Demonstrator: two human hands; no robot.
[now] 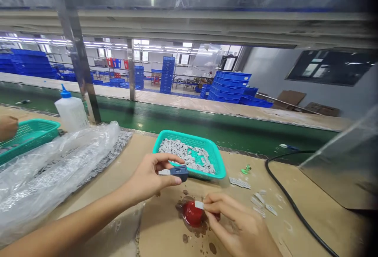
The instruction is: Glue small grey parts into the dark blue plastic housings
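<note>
My left hand [152,176] is closed around a small dark blue plastic block [179,173] with a pale end, held above the cardboard in front of the teal basket [220,162]. Between its thumb and fingers my right hand [236,219] pinches a small light grey plastic piece [199,205]. That piece is over the rim of a glossy red round dish [191,215]; whether it touches the dish I cannot tell. Dark wet spots surround the dish on the cardboard. Inside the basket lie many small light grey pieces [177,148].
Loose grey pieces [260,200] and a green bit [246,169] lie at the right, near a black cable [291,198]. On the left are clear plastic film [59,170], a white squeeze bottle [71,113] and another person's hand [7,127] at a green basket [44,125]. A green conveyor [141,119] runs behind.
</note>
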